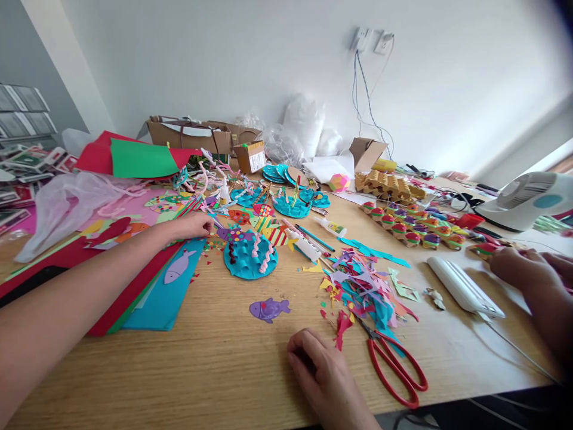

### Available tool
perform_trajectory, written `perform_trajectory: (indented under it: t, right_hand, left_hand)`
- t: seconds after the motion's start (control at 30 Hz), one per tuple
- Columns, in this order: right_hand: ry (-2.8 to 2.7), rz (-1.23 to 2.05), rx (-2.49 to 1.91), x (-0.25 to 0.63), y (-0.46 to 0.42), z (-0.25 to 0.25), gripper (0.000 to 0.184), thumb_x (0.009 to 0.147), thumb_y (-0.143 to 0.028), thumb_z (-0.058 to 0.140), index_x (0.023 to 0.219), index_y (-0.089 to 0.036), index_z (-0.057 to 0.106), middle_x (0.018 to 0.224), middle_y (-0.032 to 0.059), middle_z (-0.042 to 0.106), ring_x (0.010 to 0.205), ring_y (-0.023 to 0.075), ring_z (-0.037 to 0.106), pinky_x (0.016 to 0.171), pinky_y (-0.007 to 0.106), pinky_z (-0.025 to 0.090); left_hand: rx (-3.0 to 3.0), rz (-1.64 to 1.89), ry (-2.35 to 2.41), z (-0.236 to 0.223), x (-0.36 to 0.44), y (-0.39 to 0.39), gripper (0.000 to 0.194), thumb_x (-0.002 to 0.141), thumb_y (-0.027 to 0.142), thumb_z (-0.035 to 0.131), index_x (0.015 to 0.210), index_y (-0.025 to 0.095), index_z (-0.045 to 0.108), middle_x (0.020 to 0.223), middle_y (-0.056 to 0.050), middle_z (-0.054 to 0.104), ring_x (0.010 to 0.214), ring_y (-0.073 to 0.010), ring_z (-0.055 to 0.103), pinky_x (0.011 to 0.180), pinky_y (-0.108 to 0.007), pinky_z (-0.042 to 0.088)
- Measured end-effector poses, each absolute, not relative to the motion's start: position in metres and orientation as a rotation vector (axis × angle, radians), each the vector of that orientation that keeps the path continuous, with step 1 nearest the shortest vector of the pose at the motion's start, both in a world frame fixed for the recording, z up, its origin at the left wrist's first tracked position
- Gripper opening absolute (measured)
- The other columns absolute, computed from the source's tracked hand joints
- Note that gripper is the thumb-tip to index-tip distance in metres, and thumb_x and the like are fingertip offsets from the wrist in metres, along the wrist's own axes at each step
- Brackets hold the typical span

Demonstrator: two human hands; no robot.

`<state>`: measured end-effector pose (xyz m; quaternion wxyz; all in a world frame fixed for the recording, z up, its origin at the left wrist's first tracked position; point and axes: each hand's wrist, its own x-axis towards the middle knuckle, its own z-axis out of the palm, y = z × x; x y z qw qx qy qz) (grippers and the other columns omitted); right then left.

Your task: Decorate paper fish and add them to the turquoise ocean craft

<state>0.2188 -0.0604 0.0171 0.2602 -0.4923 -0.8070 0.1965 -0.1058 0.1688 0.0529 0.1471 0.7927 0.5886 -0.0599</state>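
My left hand [197,227] is stretched out over the stack of coloured paper, its fingers pinched together. What they hold, if anything, is hidden. Just right of its fingertips is a dotted purple paper fish [234,235], by a blue painted disc [250,263] with twisted pipe cleaners on it. My right hand [320,367] rests at the table's front edge with curled fingers and nothing visible in them. Above it lies a purple paper fish [269,309] with a small red mark. Red-handled scissors [396,370] lie to its right. Another lilac fish [179,267] lies on blue paper.
Paper scraps [362,283] are heaped mid-table, near a glue bottle [333,227]. At the right are another person's hands [514,266], a white device with a cable [465,286], painted egg-carton pieces [416,224] and a white fan [528,200]. Cardboard boxes [190,136] line the wall.
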Motion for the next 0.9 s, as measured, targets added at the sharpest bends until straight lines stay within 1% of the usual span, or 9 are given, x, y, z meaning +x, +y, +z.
perform_trajectory:
  t: [0.23, 0.37, 0.5, 0.6, 0.9]
  right_hand:
    - [-2.174, 0.532, -1.312, 0.218, -0.060, 0.017, 0.015, 0.079, -0.009, 0.043, 0.074, -0.021, 0.050, 0.069, 0.0001, 0.060, 0.060, 0.0127, 0.058, 0.054, 0.021, 0.044]
    - [-2.152, 0.519, -1.318, 0.216, -0.060, 0.017, 0.016, 0.079, -0.009, 0.043, 0.072, -0.021, 0.050, 0.067, 0.0000, 0.059, 0.058, 0.0127, 0.057, 0.053, 0.021, 0.044]
    - [-2.160, 0.524, -1.329, 0.217, -0.060, 0.015, 0.015, 0.080, -0.010, 0.043, 0.073, -0.021, 0.051, 0.067, 0.0001, 0.060, 0.059, 0.0128, 0.058, 0.054, 0.021, 0.044]
    - [-2.191, 0.525, -1.327, 0.218, -0.060, 0.013, 0.015, 0.081, -0.010, 0.044, 0.074, -0.021, 0.051, 0.069, -0.0002, 0.060, 0.060, 0.0126, 0.058, 0.054, 0.020, 0.044]
    - [-2.214, 0.523, -1.343, 0.221, -0.060, 0.010, 0.014, 0.082, -0.011, 0.045, 0.076, -0.021, 0.052, 0.070, -0.0003, 0.060, 0.062, 0.0125, 0.058, 0.056, 0.020, 0.045]
  left_hand:
    - [2.255, -0.092, 1.765, 0.062, -0.112, 0.166, 0.026, 0.089, 0.031, 0.055, 0.108, 0.014, 0.057, 0.106, -0.006, 0.060, 0.088, -0.0195, 0.061, 0.074, -0.038, 0.052]
    - [2.282, -0.033, 1.776, 0.061, -0.114, 0.167, 0.026, 0.089, 0.031, 0.056, 0.108, 0.014, 0.057, 0.106, -0.006, 0.060, 0.089, -0.0200, 0.060, 0.076, -0.038, 0.052]
    - [2.326, 0.032, 1.774, 0.057, -0.110, 0.169, 0.026, 0.089, 0.031, 0.055, 0.110, 0.015, 0.056, 0.111, -0.007, 0.058, 0.094, -0.0211, 0.059, 0.079, -0.040, 0.051]
    - [2.357, 0.061, 1.735, 0.053, -0.103, 0.169, 0.026, 0.089, 0.031, 0.055, 0.110, 0.016, 0.056, 0.113, -0.008, 0.057, 0.096, -0.0214, 0.058, 0.081, -0.041, 0.050]
    - [2.381, 0.065, 1.572, 0.038, -0.096, 0.176, 0.027, 0.089, 0.032, 0.055, 0.111, 0.016, 0.056, 0.112, -0.007, 0.058, 0.094, -0.0216, 0.059, 0.079, -0.040, 0.051]
